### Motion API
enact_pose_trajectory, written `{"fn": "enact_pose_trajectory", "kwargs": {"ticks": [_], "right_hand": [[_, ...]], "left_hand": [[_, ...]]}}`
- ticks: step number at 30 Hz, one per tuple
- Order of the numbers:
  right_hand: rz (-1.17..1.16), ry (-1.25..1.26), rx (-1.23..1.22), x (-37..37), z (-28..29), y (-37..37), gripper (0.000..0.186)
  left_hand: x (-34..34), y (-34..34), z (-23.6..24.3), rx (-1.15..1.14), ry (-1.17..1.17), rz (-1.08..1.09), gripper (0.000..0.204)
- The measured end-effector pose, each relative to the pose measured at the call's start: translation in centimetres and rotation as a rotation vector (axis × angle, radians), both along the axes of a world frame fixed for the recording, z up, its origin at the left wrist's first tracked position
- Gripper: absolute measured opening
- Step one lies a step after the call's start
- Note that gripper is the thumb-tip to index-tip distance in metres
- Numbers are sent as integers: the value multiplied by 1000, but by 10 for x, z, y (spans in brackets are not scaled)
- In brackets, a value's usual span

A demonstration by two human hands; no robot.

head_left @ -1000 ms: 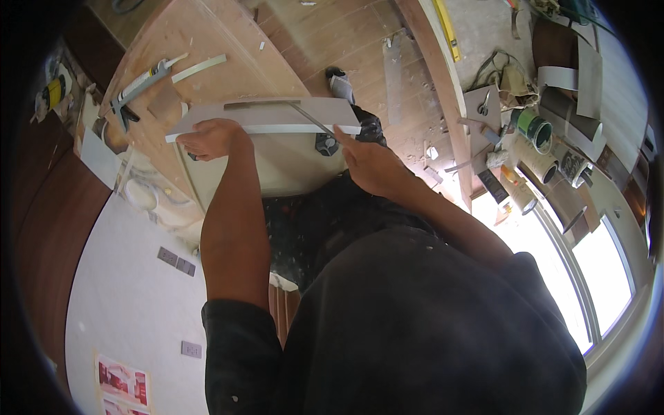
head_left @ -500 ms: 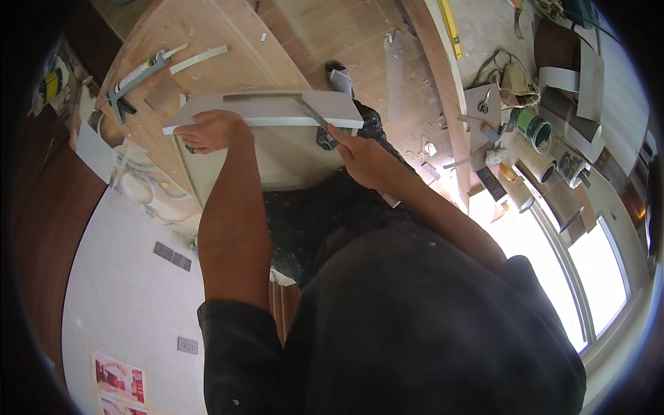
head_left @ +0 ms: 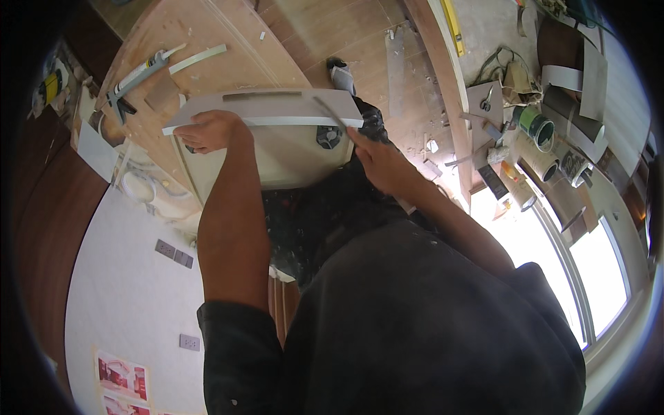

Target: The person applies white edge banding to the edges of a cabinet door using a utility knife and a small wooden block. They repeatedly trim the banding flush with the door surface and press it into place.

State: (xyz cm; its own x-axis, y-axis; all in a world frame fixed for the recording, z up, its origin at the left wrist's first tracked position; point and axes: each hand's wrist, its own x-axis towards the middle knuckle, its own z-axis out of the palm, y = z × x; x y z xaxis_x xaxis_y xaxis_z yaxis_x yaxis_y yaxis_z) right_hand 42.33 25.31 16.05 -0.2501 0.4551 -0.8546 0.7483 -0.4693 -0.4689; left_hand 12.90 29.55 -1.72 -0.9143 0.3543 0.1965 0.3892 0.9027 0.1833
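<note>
A long grey panel (head_left: 297,105) with a white front edge lies across in front of me, with a dark narrow strip or slot near its far edge. My left hand (head_left: 211,131) grips the panel's near edge toward its left end, fingers curled over it. In my right hand (head_left: 377,162) is a long narrow metal file (head_left: 328,111), its handle hidden in the fist. The file slants away to the left over the panel's right end, somewhat blurred. Beneath the panel shows a cream board (head_left: 249,162) with a dark roundish object (head_left: 328,137) beside it.
On the wooden board at the left lie a caulking gun (head_left: 142,76) and a pale strip (head_left: 198,59). To the right stand a green can (head_left: 535,126), scissors (head_left: 487,100) and scattered scraps. A yellow level (head_left: 453,26) lies beyond. My foot (head_left: 340,72) is on the tiled floor.
My right hand and the file have moved right and slightly nearer, along the panel toward its right end. My left hand keeps its grip, almost still.
</note>
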Motion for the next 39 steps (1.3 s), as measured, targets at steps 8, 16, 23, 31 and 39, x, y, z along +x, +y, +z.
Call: {"fn": "enact_pose_trajectory", "kwargs": {"ticks": [8, 16, 23, 31, 39], "right_hand": [[-63, 12, -42, 14, -7, -13, 47], [-80, 2, 46, 20, -4, -20, 47], [-51, -11, -23, 19, -1, -13, 47], [14, 3, 4, 16, 1, -11, 49], [-55, -94, -297, 5, 15, 24, 47]], "left_hand": [[-2, -3, 4, -5, -44, 26, 59], [-5, -2, -4, -16, -9, 30, 57], [-2, -1, 0, -9, -9, 38, 57], [0, 0, 11, 18, -51, 53, 58], [4, 2, 5, 6, -33, 40, 58]]}}
